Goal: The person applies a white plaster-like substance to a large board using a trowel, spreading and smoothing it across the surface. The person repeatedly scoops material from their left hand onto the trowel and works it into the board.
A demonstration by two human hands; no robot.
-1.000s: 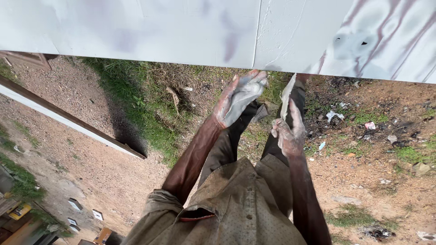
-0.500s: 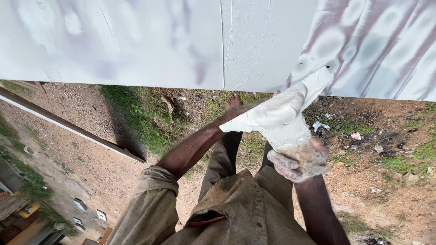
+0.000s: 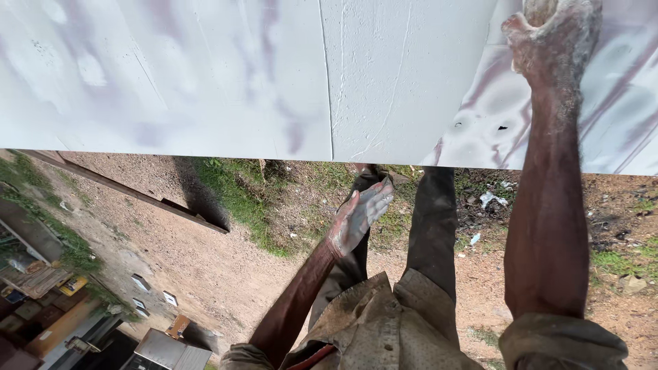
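Observation:
My right hand (image 3: pixel 555 41) is raised at the top right against the white plastered wall (image 3: pixel 205 75). It is caked in white paste, and its fingers are curled round the handle of a plastering blade that runs off the top edge. My left hand (image 3: pixel 360 216) hangs lower in the middle, away from the wall. Its fingers are spread, its palm is smeared white, and it holds nothing. Wet, streaky paste (image 3: pixel 617 116) covers the wall around my right hand.
Below my legs (image 3: pixel 432 226) lies bare brown ground far down, with a grass patch (image 3: pixel 240 185) and scattered litter (image 3: pixel 490 199). A long beam (image 3: pixel 137 195) crosses at the left. Rooftops and small blocks (image 3: pixel 140 282) show at the bottom left.
My right hand has swung up from in front of my body to the wall at the top right, taking the white blade out of sight. My left hand has dropped and opened.

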